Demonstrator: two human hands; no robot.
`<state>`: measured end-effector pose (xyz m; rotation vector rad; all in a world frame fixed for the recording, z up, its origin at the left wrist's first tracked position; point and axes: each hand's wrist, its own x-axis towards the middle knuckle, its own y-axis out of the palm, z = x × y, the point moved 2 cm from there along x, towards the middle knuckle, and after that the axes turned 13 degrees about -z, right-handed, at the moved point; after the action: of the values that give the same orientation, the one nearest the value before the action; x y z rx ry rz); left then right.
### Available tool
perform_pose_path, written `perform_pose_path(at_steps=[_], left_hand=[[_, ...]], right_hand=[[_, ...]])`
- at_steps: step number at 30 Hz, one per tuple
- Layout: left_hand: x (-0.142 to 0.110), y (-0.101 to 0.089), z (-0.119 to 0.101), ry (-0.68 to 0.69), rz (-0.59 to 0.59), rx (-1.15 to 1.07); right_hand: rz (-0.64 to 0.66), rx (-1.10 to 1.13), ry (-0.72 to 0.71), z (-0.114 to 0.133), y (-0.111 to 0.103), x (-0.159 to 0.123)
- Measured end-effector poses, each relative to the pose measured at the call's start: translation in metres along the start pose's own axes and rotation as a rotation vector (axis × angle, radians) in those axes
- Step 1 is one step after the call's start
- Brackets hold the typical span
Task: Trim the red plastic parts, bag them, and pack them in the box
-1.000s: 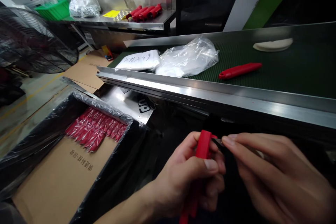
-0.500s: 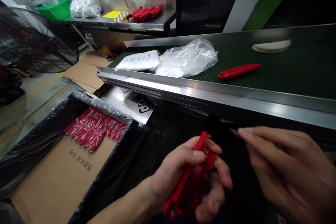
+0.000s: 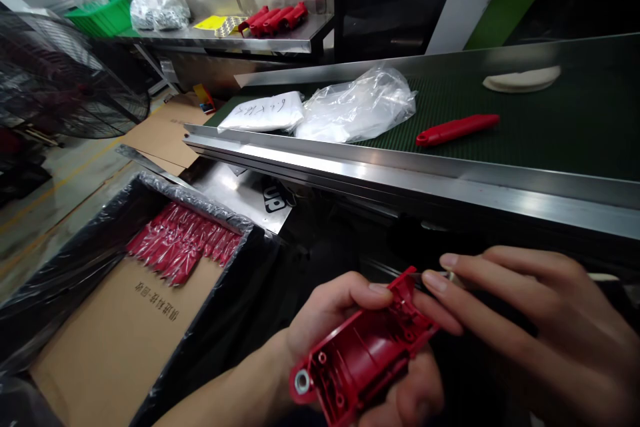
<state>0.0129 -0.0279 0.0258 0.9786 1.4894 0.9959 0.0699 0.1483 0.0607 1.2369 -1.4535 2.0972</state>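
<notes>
Ribbed green belt (image 3: 560, 127), metal bench (image 3: 290, 46) behind

a red shell (image 3: 361, 348) tilts, hollow side showing.

The casing (image 3: 364, 347) is red, the ribbed conveyor belt (image 3: 545, 130) dark green.

Bare left hand (image 3: 325, 312), bare forearm (image 3: 233, 373), short thumbnail (image 3: 381, 289)
</notes>
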Motion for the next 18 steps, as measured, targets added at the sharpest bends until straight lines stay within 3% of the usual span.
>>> perform_pose_path(at_steps=[3,7,12,18], left_hand=[[0.0009,0.0008,0.0007,-0.033,0.01,0.003],[0.0021,0.0022,-0.0024,0.01,-0.132,0.007],[0.0009,0.0047,-0.0035,-0.005,-0.115,0.103],[0.0009,0.0008,-0.0065,0.021,-0.188,0.15]], right_hand=[[0.031,0.018,0.014,-0.001,-0.0006,-0.0025],[0.044,0.029,0.018,-0.0021,-0.0006,-0.0034],[0.035,0.04,-0.029,-0.0047,-0.0021,-0.0011],[0.031,0.034,-0.012,0.0015,-0.0005,-0.0082]])
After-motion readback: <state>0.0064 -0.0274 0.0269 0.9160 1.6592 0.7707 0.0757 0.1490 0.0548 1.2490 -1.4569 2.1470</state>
